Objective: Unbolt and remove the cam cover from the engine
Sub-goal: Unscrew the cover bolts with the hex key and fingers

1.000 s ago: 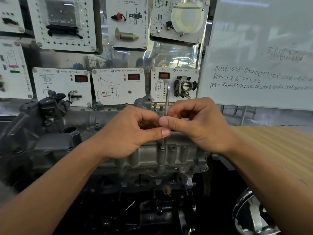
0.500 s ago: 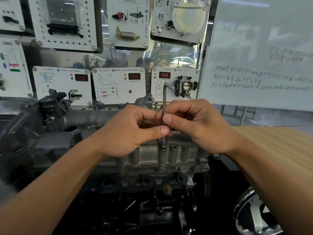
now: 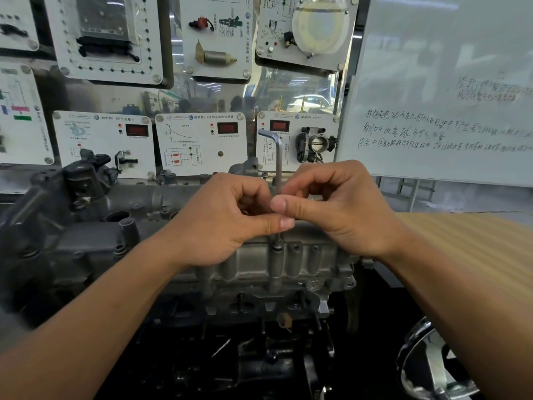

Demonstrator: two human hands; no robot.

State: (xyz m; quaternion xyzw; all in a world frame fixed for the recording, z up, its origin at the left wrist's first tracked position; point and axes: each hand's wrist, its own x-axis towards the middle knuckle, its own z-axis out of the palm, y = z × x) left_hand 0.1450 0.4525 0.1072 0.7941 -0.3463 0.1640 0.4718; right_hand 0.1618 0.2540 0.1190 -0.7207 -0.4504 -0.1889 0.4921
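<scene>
A person's left hand (image 3: 219, 223) and right hand (image 3: 340, 209) meet over the middle of a grey cam cover (image 3: 253, 262), which sits bolted on top of an engine (image 3: 86, 241) directly in front of the camera. Both hands pinch the upright shaft of an L-shaped hex key (image 3: 278, 163), their fingers (image 3: 311, 180) curled in and clamped on the metal, with the right thumb lying just above the left thumb. The key's short arm juts to the left above the knuckles. Its lower end stands in a bolt (image 3: 277, 246) at the cover's near edge, on top of a raised cylindrical boss. More bolt bosses line the same edge to the right. Behind the engine hang white training panels (image 3: 202, 140) with red digital displays, one carrying a throttle body (image 3: 315, 144). A whiteboard (image 3: 447, 82) with handwritten lines stands at the right, above a pale wooden table (image 3: 476, 241). A chrome part (image 3: 427, 368), too cropped to identify, shows at the lower right corner.
</scene>
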